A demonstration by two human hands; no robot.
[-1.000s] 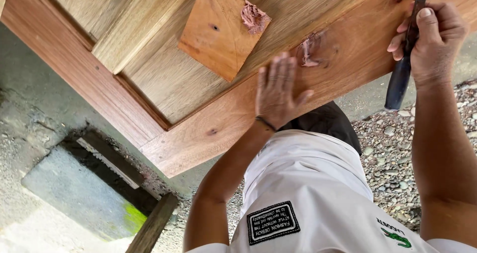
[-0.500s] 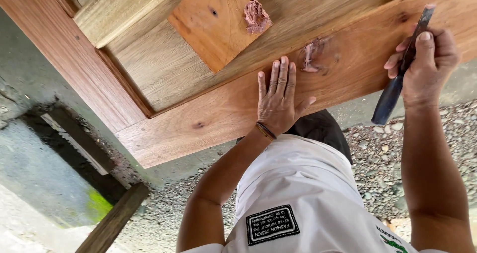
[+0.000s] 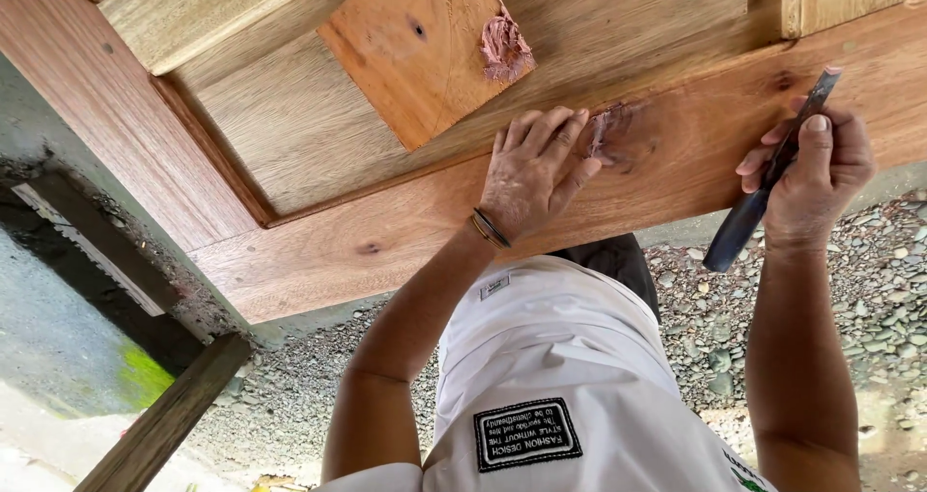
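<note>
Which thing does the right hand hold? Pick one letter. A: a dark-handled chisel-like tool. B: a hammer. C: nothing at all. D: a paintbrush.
A: the right hand is wrapped around a dark-handled tool with a narrow blade, its tip at the wooden door frame, while the left hand lies flat on the wood.

I see two labels, both on the white shirt (image 3: 570,357): a black rectangular patch (image 3: 526,434) with a white border and white lettering low on it, and a small white tag (image 3: 495,284) near its upper edge.
</note>
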